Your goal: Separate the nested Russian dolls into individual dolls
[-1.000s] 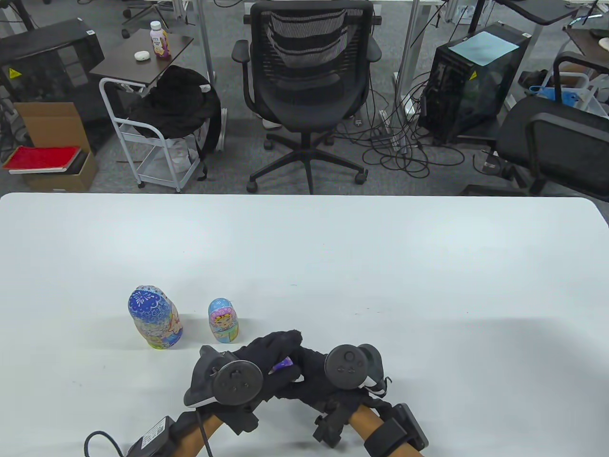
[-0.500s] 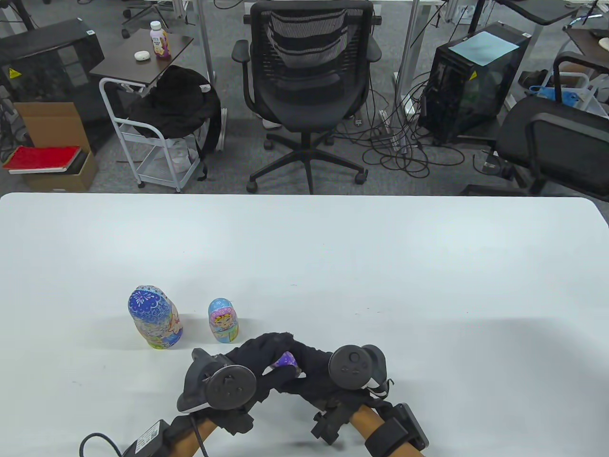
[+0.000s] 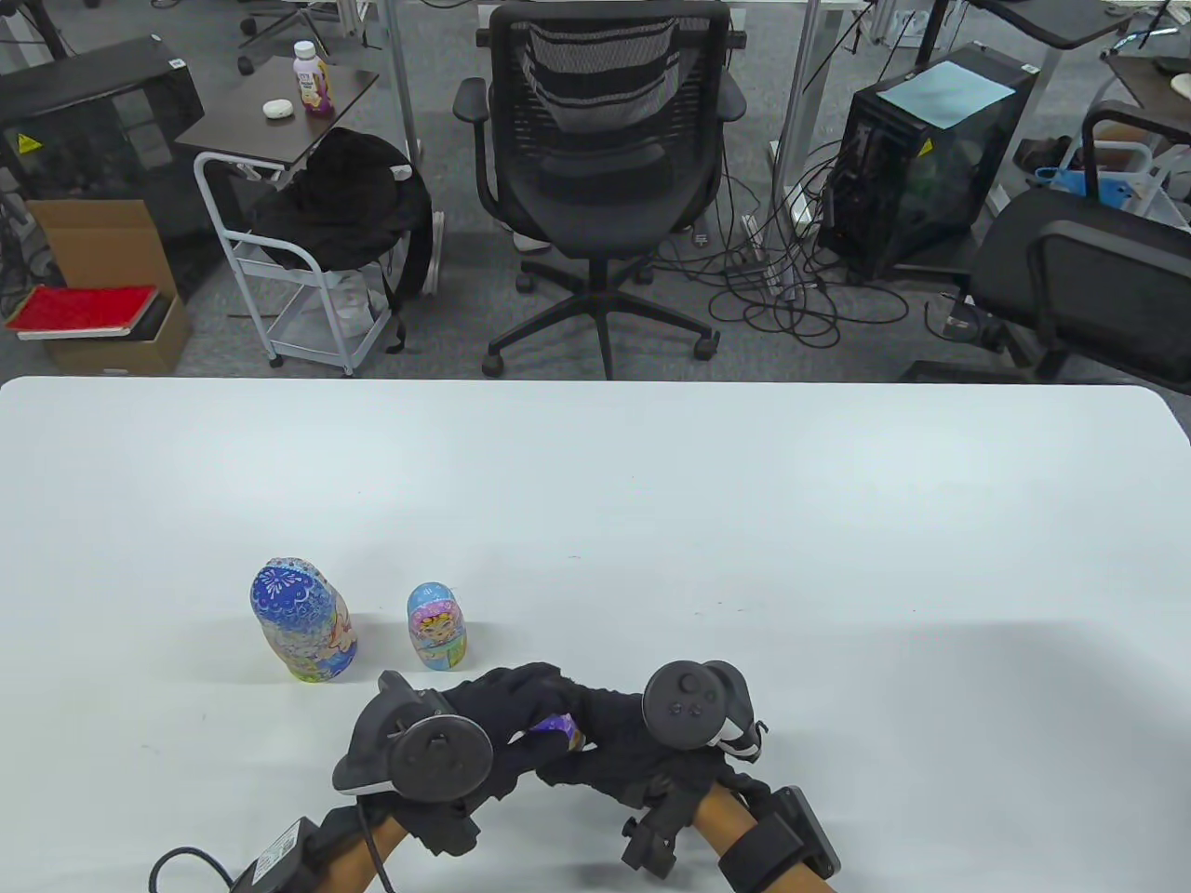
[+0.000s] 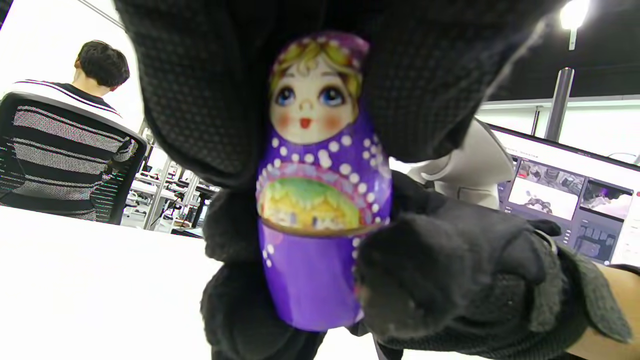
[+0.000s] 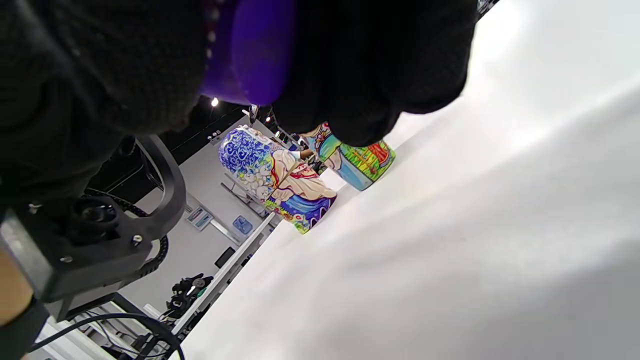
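Purple doll [image 4: 320, 200], blonde painted face, seam at waist, both hands' fingers [image 4: 440, 280] pinching it

White table [image 3: 651, 484] spans the near half of the table view. Beyond it, grey carpet floor [image 3: 447, 326]. Black mesh office chair [image 3: 600, 139] centred, facing the table. Left: small dark side table [image 3: 279, 107] carrying a bottle [image 3: 312, 77], a white cart [image 3: 298, 279] draped with a black bag, cardboard box [image 3: 102, 270] with a red folder. Right: black computer tower [image 3: 921, 158], tangled cables [image 3: 800, 288], a second chair [image 3: 1089, 270]. Left wrist view: monitor [image 4: 565, 195], probably showing camera feeds.
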`<state>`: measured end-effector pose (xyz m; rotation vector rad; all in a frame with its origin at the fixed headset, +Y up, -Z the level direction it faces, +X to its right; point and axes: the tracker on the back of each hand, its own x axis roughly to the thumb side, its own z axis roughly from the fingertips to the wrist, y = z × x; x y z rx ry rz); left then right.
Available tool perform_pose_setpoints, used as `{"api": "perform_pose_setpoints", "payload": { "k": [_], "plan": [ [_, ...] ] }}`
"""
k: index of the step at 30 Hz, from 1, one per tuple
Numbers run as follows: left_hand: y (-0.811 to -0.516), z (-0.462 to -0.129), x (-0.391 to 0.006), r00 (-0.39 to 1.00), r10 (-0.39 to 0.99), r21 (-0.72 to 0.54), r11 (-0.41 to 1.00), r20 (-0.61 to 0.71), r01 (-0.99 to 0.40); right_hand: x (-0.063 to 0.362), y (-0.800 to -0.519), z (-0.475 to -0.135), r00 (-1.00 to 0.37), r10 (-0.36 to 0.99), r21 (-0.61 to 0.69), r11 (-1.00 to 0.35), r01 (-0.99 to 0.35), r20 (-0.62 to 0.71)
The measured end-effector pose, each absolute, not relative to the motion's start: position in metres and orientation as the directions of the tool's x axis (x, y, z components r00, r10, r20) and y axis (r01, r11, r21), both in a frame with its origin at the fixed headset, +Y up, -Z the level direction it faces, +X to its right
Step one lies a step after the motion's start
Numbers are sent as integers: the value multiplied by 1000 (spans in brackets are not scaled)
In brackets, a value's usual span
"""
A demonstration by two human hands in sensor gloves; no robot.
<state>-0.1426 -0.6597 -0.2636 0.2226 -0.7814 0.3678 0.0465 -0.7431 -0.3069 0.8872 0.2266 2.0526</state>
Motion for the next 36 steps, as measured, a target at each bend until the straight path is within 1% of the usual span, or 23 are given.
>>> {"api": "perform_pose_setpoints", "payload": {
  "k": [2,5,9,14,16,19,22,25,29,33,36],
  "plan": [
    [-660,-263,-143,651,240,61,913,720,-403,47,-744,-308,-371,782,458,-603,-653,501],
    [-658,-263,-149,643,262,69,895,719,-441,50,-745,-310,-368,787,460,-596,-658,494],
    [-653,-262,-160,652,266,104,876,710,-471,52,-748,-311,-380,784,453,-602,-658,490],
    [-644,-260,-180,702,262,156,868,662,-472,57,-750,-315,-397,786,432,-600,-673,474],
    [-645,-262,-187,734,264,147,884,626,-444,60,-751,-316,-399,790,420,-594,-686,466],
    [-655,-266,-193,770,262,87,921,581,-379,64,-752,-318,-384,809,416,-566,-712,445],
    [-673,-274,-192,818,210,-22,972,536,-235,67,-752,-319,-371,822,407,-545,-733,432],
    [-690,-281,-187,840,163,-85,987,517,-139,68,-752,-320,-361,830,408,-531,-743,424],
    [-710,-287,-177,850,91,-113,993,518,-38,69,-752,-320,-356,835,413,-525,-745,420],
    [-722,-291,-173,854,17,-90,995,519,35,69,-752,-320,-352,838,411,-520,-749,418],
    [-728,-295,-173,856,-7,-79,995,517,55,70,-752,-320,-353,839,410,-518,-751,414]
  ]
}}
